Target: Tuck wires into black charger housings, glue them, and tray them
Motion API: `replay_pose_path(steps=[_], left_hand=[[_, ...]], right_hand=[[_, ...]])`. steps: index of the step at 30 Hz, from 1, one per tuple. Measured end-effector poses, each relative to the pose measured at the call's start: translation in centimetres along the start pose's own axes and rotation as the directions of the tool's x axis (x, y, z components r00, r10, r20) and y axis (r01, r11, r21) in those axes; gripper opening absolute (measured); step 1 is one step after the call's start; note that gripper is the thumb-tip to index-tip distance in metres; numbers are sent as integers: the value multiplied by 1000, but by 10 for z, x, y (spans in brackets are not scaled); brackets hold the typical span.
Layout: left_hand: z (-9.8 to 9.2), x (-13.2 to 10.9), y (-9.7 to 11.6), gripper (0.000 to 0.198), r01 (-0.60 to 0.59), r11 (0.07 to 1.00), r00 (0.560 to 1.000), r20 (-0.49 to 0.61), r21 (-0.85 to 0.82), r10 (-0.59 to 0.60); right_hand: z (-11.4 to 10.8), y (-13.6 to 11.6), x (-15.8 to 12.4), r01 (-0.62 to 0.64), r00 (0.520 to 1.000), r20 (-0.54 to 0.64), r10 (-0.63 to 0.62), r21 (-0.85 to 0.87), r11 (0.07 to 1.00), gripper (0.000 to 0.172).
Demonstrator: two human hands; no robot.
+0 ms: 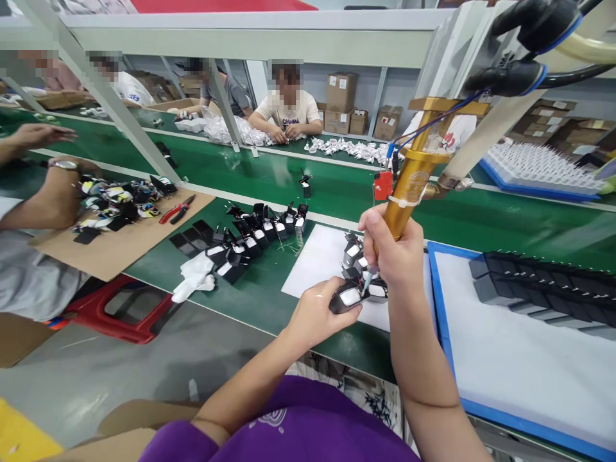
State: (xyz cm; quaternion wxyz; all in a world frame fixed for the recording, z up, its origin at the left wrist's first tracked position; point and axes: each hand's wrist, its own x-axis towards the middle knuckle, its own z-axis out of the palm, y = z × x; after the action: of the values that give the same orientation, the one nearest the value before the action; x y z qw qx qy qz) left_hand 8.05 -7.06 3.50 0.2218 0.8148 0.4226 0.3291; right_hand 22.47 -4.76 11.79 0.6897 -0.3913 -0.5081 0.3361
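Note:
My left hand [315, 311] is closed around a small black plastic housing [349, 296] with a white inside, held tilted above the bench. My right hand [397, 250] grips the lower part of a gold-coloured glue dispenser [409, 186] that hangs from above. Its thin pale nozzle [367, 281] points down at the housing's edge; whether it touches is hard to tell. Just behind, more black housings [353, 250] with wires stand on a white sheet [312, 260], partly hidden by my hands. A red switch [384, 185] is fixed on the dispenser's side.
Several black housings [260, 234] and a white glove [194, 276] lie on the green bench to the left. Beyond are red-handled pliers [177, 210] on cardboard [129, 253]. At right, a blue-rimmed tray [445, 340] holds rows of black housings [543, 289]. A green conveyor [269, 176] runs behind; co-workers sit across and left.

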Motion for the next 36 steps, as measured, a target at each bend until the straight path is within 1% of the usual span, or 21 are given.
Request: replay_pose_path(steps=[5,11,14,19,22,25,28,31,34,36], left_hand=[[-1,1,1,29,2,1000,1000,16,26,-2],[2,1,-1,31,33,999,999,26,0,-33],[7,0,-3,29,55,998,998,41,-6,-54],[23,-2,-2,27,62,997,996,72,-40,-59],[30,-1,1,26,59,995,998,41,-78,-56],[35,2,4,25,46,992,999,-11,-117,-48],[38,4,6,25,32,991,997,-66,-129,-41],[41,3,6,25,11,992,995,-99,-129,-24],[43,3,-1,24,-19,997,995,-104,-77,11],[40,5,-12,26,-6,1000,995,-96,-2,6]], right_hand=[[0,0,-1,-6,1000,3,6,-1,1000,36],[1,3,0,17,1000,-7,-16,30,999,34],[2,3,-1,20,1000,-17,-19,35,999,34],[5,1,-3,20,1000,-17,-20,29,999,33],[6,0,-4,13,1000,-20,-12,31,999,32],[9,-2,-7,9,1000,-15,-8,58,998,31],[11,-5,-9,3,1000,-13,-1,92,996,34],[10,-4,-8,24,1000,-5,-24,116,993,33],[8,-1,-5,47,999,7,-48,105,993,35],[6,2,-3,43,999,3,-44,97,994,39]])
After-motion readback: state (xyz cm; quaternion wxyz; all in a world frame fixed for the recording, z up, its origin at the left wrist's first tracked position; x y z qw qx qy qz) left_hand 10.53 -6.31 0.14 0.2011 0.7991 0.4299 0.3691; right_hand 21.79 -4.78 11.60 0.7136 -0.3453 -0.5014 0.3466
